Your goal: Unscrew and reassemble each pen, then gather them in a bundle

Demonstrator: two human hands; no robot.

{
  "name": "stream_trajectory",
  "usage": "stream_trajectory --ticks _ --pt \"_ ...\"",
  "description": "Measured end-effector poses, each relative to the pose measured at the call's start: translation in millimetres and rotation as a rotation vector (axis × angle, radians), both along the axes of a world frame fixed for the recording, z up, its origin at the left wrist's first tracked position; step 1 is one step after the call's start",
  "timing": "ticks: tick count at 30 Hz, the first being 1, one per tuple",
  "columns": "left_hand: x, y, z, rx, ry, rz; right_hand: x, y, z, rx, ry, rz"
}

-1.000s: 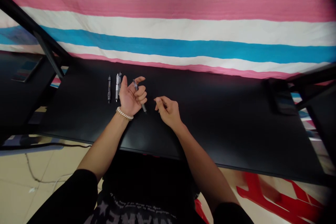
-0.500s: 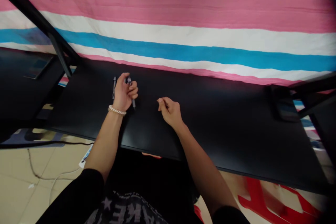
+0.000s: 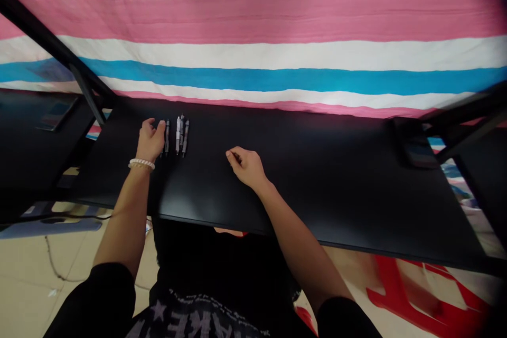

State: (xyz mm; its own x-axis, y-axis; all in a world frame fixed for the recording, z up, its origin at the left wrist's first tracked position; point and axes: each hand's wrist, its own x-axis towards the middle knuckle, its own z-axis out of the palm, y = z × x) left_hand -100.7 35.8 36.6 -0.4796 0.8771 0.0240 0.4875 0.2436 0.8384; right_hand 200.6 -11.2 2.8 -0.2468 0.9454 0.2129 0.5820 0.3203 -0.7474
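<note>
My left hand (image 3: pixel 151 140) rests at the left of the black table, thumb and fingers apart, with a beaded bracelet at its wrist. Right beside the thumb lies a dark pen (image 3: pixel 167 137), and part of another seems to show at the hand's edge, mostly hidden. A little further right, a pale pen (image 3: pixel 178 136), a grey pen (image 3: pixel 181 132) and a dark pen with a reddish tint (image 3: pixel 186 139) lie close together, roughly parallel. My right hand (image 3: pixel 247 166) sits near the table's middle, fingers curled in, with nothing visible in it.
The black table (image 3: pixel 336 190) backs onto a striped cloth (image 3: pixel 277 79). A dark phone-like object (image 3: pixel 415 142) lies at its right end. Another flat dark device (image 3: pixel 57 113) is on the neighbouring table. Black metal struts (image 3: pixel 87 92) stand at the side, and a red stool (image 3: pixel 428 290) is below.
My left hand has moved left, off the pens it was over, which now lie uncovered to its right. My right hand stays curled in nearly the same place. The view has shifted slightly.
</note>
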Motion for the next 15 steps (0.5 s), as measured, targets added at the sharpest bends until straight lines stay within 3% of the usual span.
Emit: stream_trajectory --ticks 3,8,15 --pt "9 -9 -1.2 -0.049 0.237 -0.017 0 0 0.5 -0.007 -0.027 0.006" --pt "33 -24 -8.5 -0.114 0.409 -0.125 -2 0 1.3 -0.001 -0.094 0.018" --pt "52 -14 -29.1 -0.090 0.565 -0.172 -2 0 1.8 -0.018 -0.151 0.031"
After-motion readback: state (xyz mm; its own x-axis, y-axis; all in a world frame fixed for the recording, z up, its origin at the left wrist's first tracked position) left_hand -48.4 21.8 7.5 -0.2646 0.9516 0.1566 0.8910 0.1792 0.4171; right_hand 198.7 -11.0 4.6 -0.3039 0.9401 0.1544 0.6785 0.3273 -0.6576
